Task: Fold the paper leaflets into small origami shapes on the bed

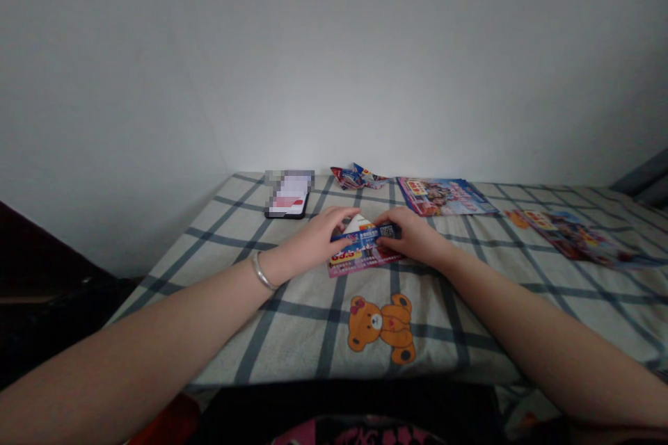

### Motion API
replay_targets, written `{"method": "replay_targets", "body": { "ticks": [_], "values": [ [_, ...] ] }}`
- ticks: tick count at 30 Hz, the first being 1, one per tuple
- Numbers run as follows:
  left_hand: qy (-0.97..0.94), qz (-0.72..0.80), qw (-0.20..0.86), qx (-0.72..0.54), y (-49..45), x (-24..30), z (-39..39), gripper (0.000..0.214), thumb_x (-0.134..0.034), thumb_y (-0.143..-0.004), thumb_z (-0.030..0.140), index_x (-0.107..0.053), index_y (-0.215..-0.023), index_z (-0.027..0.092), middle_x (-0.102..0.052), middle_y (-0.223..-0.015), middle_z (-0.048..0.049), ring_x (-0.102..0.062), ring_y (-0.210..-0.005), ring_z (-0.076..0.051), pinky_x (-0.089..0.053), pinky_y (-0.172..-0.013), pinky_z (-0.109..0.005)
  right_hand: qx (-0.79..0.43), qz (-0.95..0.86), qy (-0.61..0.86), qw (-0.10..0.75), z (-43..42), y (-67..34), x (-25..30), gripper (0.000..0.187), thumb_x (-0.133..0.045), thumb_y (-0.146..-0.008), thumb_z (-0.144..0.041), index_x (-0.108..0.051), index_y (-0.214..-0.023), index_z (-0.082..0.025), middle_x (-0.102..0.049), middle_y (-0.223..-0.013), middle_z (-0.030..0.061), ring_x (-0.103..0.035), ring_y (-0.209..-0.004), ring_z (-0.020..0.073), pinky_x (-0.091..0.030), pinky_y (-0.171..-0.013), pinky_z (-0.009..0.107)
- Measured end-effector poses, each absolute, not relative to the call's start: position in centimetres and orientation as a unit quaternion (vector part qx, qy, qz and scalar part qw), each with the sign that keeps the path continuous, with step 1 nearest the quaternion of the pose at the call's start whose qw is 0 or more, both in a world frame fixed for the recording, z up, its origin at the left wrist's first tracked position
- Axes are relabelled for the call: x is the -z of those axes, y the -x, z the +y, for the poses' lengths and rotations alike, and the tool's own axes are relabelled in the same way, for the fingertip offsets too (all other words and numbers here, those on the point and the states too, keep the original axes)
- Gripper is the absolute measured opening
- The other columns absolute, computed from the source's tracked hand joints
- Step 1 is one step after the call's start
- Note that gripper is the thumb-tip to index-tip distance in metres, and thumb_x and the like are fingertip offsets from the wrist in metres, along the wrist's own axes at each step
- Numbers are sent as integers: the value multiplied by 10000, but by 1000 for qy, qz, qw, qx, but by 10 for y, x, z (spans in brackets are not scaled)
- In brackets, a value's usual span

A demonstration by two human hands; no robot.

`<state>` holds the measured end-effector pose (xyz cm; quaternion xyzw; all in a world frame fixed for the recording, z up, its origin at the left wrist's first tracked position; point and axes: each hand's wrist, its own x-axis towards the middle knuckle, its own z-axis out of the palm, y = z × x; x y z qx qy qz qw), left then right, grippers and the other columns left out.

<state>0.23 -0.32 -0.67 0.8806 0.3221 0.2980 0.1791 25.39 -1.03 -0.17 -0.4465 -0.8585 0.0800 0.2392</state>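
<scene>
Between my two hands is a printed paper flyer (360,259), partly folded, with a white triangular point at its top and a blue and pink printed band below. My left hand (330,236), with a silver bangle at the wrist, pinches the flyer's left side between thumb and fingers. At the right side, my right hand (410,236) grips the paper the same way, thumb in front and fingers behind. The flyer's lower edge lies close to the checked tablecloth. Parts of the fold are hidden behind my fingers.
A phone (289,195) lies at the back left. Beside it, near the wall, sits a folded paper shape (358,177). Flyers lie in a stack (449,196) behind my right hand, and more flyers (579,240) are farther right. The checked tablecloth (292,334) carries a printed bear.
</scene>
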Motion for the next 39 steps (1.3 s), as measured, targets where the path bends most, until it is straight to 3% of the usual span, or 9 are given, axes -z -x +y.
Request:
{"method": "replay_targets", "body": {
  "ticks": [3,7,11,14,20,26,34,39],
  "values": [
    [-853,336,246,-315,-3,9,-3,568,-629,-847,210,-415,-1373,191,-625,-1060,-59,-603,-796,-136,-538,-744,-297,-109,-838,476,243,-12,-253,1,215,-700,-781,-176,-668,-993,-200,-698,-981,42,-620,-930,203,-471,-852,344],
    [-848,337,246,-327,-4,6,-4,469,-585,-872,196,-470,-1327,198,-619,-835,8,-605,-765,-140,-507,-704,-277,-107,-827,479,274,-13,-254,-1,129,-670,-805,-184,-671,-932,-205,-700,-937,33,-621,-902,197,-467,-818,323],
    [-853,347,138,-363,-3,-1,-4,115,-590,-889,221,-628,-991,183,-666,-882,-17,-611,-811,-161,-476,-739,-304,-47,-832,447,326,-13,-257,-5,38,-643,-844,-205,-671,-867,-196,-700,-871,39,-617,-859,194,-449,-818,322],
    [-867,341,54,-360,-1,-4,-3,92,-598,-912,263,-636,-890,183,-684,-859,-13,-610,-826,-177,-437,-774,-333,8,-844,412,342,-14,-260,-8,36,-637,-859,-205,-663,-836,-194,-690,-825,40,-610,-828,194,-439,-799,322],
    [-879,278,-56,-383,4,-9,-5,102,-591,-939,251,-663,-878,212,-713,-872,12,-600,-833,-173,-374,-807,-348,95,-865,344,352,-16,-263,-11,30,-634,-865,-190,-650,-846,-206,-687,-825,44,-604,-828,205,-442,-783,336],
    [-903,245,-112,-334,8,-8,-3,74,-610,-919,205,-676,-906,235,-719,-948,21,-592,-881,-177,-354,-847,-364,159,-892,305,293,-21,-263,-19,87,-600,-902,-206,-670,-849,-201,-705,-852,60,-592,-832,210,-444,-760,341],
    [-958,212,-18,-191,9,-3,1,188,-549,-879,145,-675,-1005,206,-700,-1019,-22,-600,-989,-184,-442,-893,-341,51,-937,297,176,-16,-265,-12,81,-614,-887,-190,-695,-882,-192,-696,-870,45,-605,-850,184,-458,-768,303],
    [-962,218,-26,-160,7,-11,-14,249,-607,-883,296,-648,-1103,187,-673,-1115,-70,-591,-1076,-230,-449,-992,-405,35,-934,313,166,-16,-265,-12,94,-614,-887,-199,-709,-887,-200,-696,-867,42,-607,-839,178,-445,-764,299]
  ]
}}
